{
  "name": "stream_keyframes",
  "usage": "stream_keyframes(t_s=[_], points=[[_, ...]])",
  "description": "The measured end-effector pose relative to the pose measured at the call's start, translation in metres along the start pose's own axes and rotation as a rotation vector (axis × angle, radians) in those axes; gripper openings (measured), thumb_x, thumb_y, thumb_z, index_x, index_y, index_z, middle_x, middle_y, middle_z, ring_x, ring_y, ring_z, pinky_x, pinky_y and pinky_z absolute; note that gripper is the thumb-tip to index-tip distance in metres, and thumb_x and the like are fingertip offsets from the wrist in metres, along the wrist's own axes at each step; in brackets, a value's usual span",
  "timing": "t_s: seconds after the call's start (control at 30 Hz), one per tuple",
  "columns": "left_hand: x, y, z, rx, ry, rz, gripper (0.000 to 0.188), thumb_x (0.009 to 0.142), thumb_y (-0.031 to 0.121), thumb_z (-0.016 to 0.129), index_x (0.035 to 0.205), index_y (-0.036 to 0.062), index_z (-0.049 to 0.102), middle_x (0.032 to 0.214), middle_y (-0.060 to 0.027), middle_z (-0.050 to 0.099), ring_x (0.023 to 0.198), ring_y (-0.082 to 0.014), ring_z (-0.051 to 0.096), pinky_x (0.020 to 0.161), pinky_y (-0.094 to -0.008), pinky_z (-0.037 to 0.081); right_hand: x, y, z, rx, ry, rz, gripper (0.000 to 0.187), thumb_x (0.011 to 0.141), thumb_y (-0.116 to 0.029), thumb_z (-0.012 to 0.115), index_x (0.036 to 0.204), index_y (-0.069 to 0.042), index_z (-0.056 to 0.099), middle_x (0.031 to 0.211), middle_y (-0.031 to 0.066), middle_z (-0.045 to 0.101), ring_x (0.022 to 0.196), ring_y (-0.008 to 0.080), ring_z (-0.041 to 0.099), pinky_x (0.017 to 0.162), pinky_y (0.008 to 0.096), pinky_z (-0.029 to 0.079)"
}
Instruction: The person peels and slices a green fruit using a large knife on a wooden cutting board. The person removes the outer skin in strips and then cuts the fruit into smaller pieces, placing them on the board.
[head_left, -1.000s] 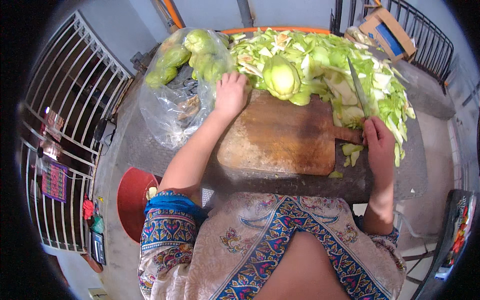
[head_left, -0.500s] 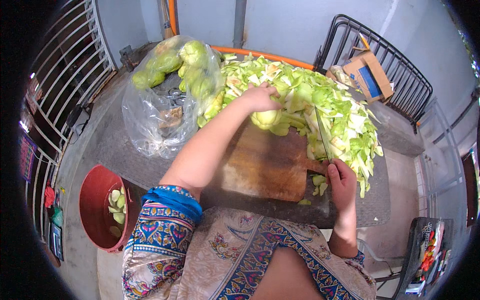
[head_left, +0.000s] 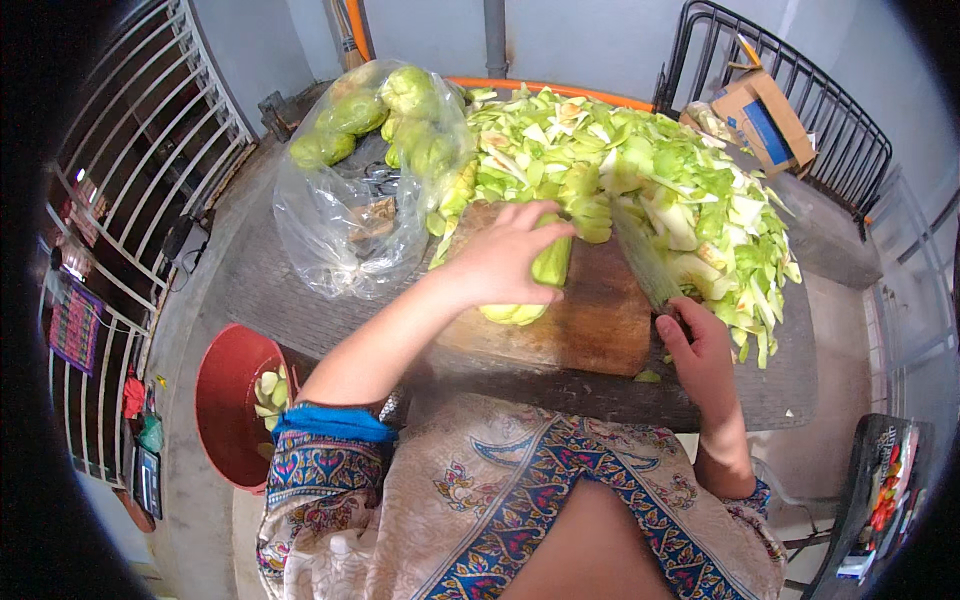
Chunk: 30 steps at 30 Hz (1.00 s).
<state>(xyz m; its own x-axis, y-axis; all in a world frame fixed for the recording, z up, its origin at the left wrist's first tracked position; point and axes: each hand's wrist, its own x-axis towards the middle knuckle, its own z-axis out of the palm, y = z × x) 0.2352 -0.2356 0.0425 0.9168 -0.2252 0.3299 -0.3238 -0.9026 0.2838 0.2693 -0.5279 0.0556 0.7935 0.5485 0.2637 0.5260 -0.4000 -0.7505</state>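
My left hand (head_left: 508, 258) is closed over the top of a light green chayote (head_left: 516, 313) on the wooden cutting board (head_left: 605, 325). Its fingers and palm hide the chayote's middle. In my right hand (head_left: 697, 345) is the handle of a knife (head_left: 645, 258), held at the board's right edge. The blade, blurred, points away from me and up along the pile. Behind and to the right of the board lies a large heap of pale green chayote pieces and peels (head_left: 690, 200).
A clear plastic bag (head_left: 340, 225) with several whole chayotes (head_left: 350, 112) stands left of the heap. A red bucket (head_left: 235, 420) with pieces inside is on the floor at lower left. A black metal rack (head_left: 850, 130) and a cardboard box (head_left: 765, 125) stand at far right.
My left hand has come from the heap's edge down onto the board with the chayote. The knife stays in my right hand, its blade now blurred. The view has shifted slightly.
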Motion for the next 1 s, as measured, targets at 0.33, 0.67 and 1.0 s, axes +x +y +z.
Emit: stream_keyframes(t_s=[0.33,0.67,1.0], points=[[-0.044,0.022,0.005,-0.099,0.132,-0.492,0.099,0.067,0.041,0.078,0.143,0.0015,0.029,0.136,-0.0254,0.044,0.122,-0.0398,0.048,0.102,-0.0419,0.042,-0.003,-0.025,0.068,-0.271,-0.218,-0.195,0.029,0.09,-0.029,0.059,0.098,-0.002,0.053,0.086,0.0183,0.063,0.077,0.0377,0.063,0.065,0.0464,0.049],[-0.05,-0.005,0.03,-0.125,0.351,-0.22,0.074,0.073,0.027,0.074,0.137,0.008,0.041,0.131,-0.0215,0.049,0.121,-0.0374,0.049,0.103,-0.0429,0.039,-0.012,-0.037,0.096,-0.261,-0.29,-0.314,0.026,0.092,-0.029,0.055,0.095,-0.004,0.048,0.084,0.0151,0.061,0.075,0.0333,0.064,0.063,0.043,0.051],[-0.051,-0.004,0.033,-0.151,0.413,-0.18,0.076,0.069,0.026,0.077,0.133,0.0017,0.044,0.129,-0.022,0.052,0.118,-0.038,0.051,0.102,-0.0428,0.04,-0.009,-0.035,0.105,-0.27,-0.271,-0.318,0.026,0.092,-0.029,0.055,0.093,-0.004,0.049,0.079,0.015,0.061,0.07,0.034,0.063,0.061,0.0437,0.05]])
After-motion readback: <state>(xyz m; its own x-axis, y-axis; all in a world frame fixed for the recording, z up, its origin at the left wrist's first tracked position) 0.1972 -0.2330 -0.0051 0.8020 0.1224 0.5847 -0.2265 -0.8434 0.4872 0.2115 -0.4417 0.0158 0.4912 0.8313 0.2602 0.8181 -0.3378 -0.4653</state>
